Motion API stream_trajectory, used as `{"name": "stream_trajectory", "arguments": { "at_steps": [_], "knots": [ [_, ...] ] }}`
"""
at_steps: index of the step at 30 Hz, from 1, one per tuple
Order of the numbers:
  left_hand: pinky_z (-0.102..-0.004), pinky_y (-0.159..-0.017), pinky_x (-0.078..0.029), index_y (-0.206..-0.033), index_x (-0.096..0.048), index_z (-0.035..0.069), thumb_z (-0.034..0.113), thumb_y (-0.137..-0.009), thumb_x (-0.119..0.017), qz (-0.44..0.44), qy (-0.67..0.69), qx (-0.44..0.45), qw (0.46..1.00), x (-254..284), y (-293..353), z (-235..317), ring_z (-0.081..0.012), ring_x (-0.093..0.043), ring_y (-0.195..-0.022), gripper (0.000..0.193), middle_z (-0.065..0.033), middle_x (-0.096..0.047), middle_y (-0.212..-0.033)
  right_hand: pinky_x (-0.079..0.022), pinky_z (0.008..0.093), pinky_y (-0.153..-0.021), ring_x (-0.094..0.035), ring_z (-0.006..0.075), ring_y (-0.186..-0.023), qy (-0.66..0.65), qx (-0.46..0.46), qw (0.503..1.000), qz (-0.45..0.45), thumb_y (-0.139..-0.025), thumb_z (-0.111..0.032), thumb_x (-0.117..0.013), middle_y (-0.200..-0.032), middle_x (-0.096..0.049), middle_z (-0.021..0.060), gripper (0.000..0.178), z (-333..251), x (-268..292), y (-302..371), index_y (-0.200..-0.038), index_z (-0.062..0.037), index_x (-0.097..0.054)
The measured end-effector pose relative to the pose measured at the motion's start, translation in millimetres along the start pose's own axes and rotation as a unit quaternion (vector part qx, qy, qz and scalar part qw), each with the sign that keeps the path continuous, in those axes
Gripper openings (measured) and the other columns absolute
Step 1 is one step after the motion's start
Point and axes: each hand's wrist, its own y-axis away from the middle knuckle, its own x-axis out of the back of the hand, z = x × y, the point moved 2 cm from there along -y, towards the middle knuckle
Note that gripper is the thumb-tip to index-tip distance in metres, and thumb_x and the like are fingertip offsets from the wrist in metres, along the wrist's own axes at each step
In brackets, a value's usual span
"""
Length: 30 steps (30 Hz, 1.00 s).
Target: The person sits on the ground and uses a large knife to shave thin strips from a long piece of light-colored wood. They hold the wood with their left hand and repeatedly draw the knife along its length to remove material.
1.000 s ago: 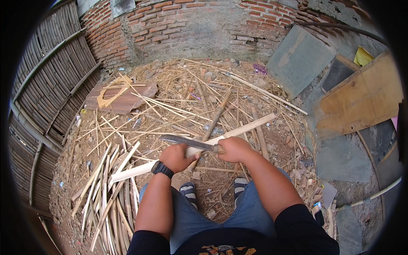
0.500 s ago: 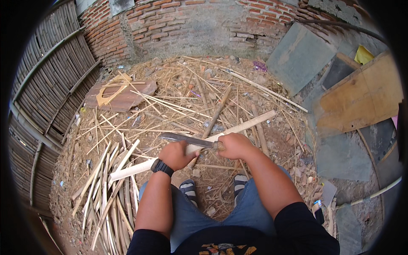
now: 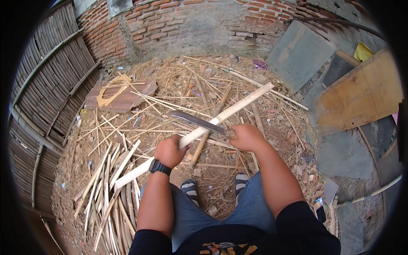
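My left hand (image 3: 171, 151), with a black watch on its wrist, is closed round a long pale bamboo strip (image 3: 242, 103). The strip slants from the lower left up to the far right. In my right hand (image 3: 247, 137) is the handle of a machete (image 3: 195, 119). Its dark, wide blade points left and lies across the strip, beyond my left hand. Whether the edge touches the strip I cannot tell.
A heap of split bamboo strips (image 3: 108, 199) lies at my left. Thin slivers and poles (image 3: 223, 100) litter the dirt ahead. A bamboo fence (image 3: 51, 85) stands left, a brick wall (image 3: 187, 29) at the back, and leaning boards (image 3: 361, 93) on the right.
The bamboo strip's far end has swung up, so it slants more steeply. My right hand has moved right and a little away from my left, and the machete blade has tilted.
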Motion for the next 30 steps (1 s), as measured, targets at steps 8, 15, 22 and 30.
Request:
{"name": "stream_trajectory", "arguments": {
  "at_steps": [8,15,22,30],
  "knots": [
    [-0.0495,-0.073,-0.059,-0.094,-0.073,0.007,0.045,-0.085,-0.083,0.024,0.005,-0.012,1.000,-1.5,1.0,2.3,-0.0389,-0.074,-0.080,0.041,-0.0186,-0.075,-0.083,-0.056,0.0497,-0.092,-0.072,0.0382,-0.104,-0.001,0.027,1.000,-0.005,-0.084,-0.037,-0.080,-0.106,-0.075,0.0195,0.045,7.1,-0.8,-0.4,-0.116,-0.0066,-0.073],
    [-0.0508,-0.071,-0.056,-0.086,-0.069,0.004,0.047,-0.085,-0.083,0.028,0.023,0.004,0.999,4.3,1.3,6.1,-0.0413,-0.071,-0.078,0.045,-0.0203,-0.072,-0.078,-0.057,0.0487,-0.093,-0.072,0.0388,-0.106,-0.009,-0.045,0.999,0.001,-0.085,-0.038,-0.080,-0.111,-0.075,0.0209,0.051,8.7,8.2,-0.4,-0.124,-0.0069,-0.073],
    [-0.0501,-0.071,-0.057,-0.090,-0.071,0.006,0.044,-0.085,-0.083,0.045,0.012,-0.014,0.999,5.0,2.0,8.1,-0.0396,-0.072,-0.079,0.040,-0.0184,-0.073,-0.081,-0.057,0.0485,-0.092,-0.072,0.0393,-0.105,-0.036,-0.003,0.999,0.009,-0.085,-0.038,-0.080,-0.110,-0.075,0.0210,0.051,24.6,0.2,-10.2,-0.123,-0.0056,-0.073],
    [-0.0504,-0.071,-0.056,-0.089,-0.070,0.005,0.043,-0.084,-0.084,0.048,0.013,-0.010,0.999,4.0,1.8,4.9,-0.0408,-0.071,-0.078,0.041,-0.0188,-0.073,-0.080,-0.057,0.0479,-0.090,-0.073,0.0378,-0.104,0.009,0.012,1.000,-0.017,-0.084,-0.038,-0.080,-0.107,-0.076,0.0191,0.048,4.8,-2.9,-3.4,-0.122,-0.0088,-0.074]
  ]
}}
